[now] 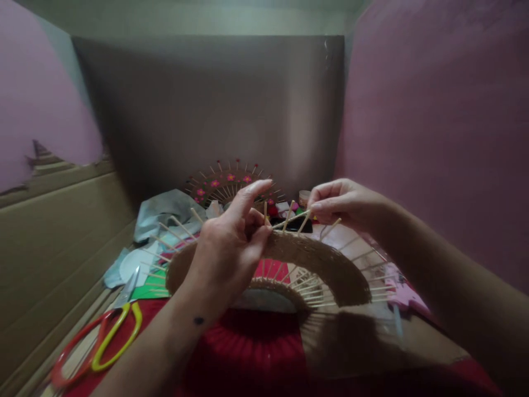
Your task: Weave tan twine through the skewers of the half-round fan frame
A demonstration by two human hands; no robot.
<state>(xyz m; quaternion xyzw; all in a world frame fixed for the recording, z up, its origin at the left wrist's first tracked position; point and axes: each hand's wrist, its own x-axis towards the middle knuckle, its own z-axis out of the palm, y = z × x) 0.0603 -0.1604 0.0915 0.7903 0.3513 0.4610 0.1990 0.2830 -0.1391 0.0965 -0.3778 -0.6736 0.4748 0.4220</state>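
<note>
A half-round brown woven fan (339, 270) with thin wooden sticks spreading from it stands in front of me. My left hand (231, 242) is closed at its upper edge, thumb and fingers pinching beside a stick, with the index finger stretched out above. From there a thin pale cord (296, 216) runs taut to the right, past several sticks. Between thumb and fingers, my right hand (336, 203) pinches the cord's other part, close to a stick tip. Part of the fan is hidden behind my left hand and forearm.
Scissors (97, 347) with red and yellow handles lie at left. A second fan (223, 179) with pink flowers stands behind. A pink glue gun (400, 289) lies at right. Red cloth (248, 353) covers the front; cardboard walls (53, 264) rise around.
</note>
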